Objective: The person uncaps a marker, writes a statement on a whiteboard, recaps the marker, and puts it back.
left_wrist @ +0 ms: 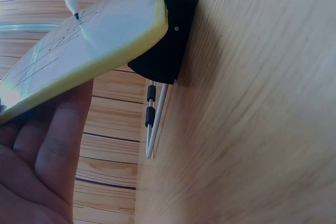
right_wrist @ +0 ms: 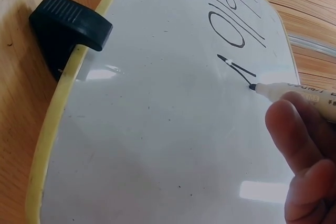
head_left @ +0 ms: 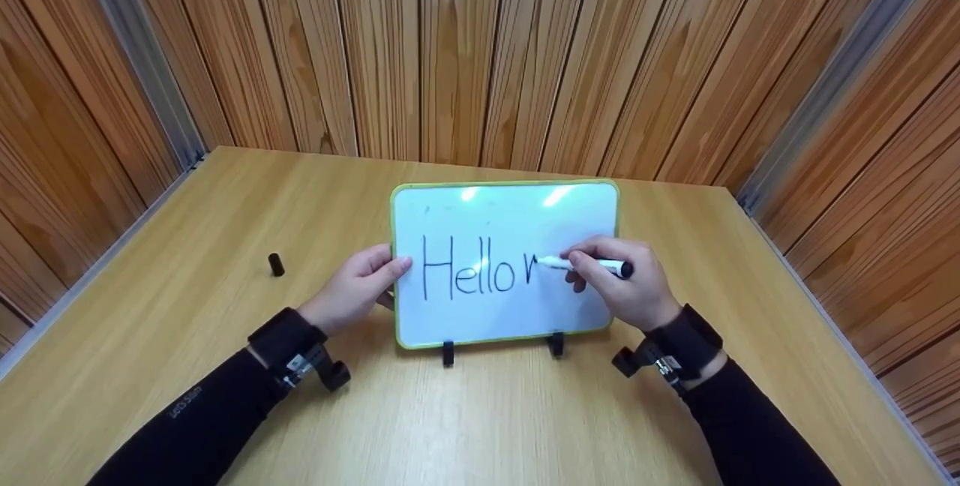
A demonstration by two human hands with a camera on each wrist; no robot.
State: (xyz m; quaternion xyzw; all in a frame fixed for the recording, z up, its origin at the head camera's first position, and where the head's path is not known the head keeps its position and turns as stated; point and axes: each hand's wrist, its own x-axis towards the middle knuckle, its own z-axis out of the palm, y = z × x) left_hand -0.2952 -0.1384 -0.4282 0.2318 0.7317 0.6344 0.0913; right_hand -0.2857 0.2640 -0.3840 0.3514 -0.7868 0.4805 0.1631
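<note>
A small whiteboard [head_left: 495, 321] with a yellow-green rim leans on a stand with two black clips. "Hello" in black, followed by a few further strokes, crosses its middle. My left hand [head_left: 358, 285] grips the board's left edge, thumb on the front and fingers behind. In my right hand [head_left: 626, 280] a white marker [head_left: 559, 263] with a black end is pinched between thumb and fingers. Its black tip [right_wrist: 253, 86] touches the board at the end of the newest stroke. The black marker cap [head_left: 276, 265] lies on the table to the left, away from both hands.
The wooden table [head_left: 480, 426] is bounded by wood-panelled walls [head_left: 457, 58] at the back and sides. Black clips [left_wrist: 176, 30] hold the board's lower edge, and a thin metal stand leg [left_wrist: 159, 121] reaches out behind it.
</note>
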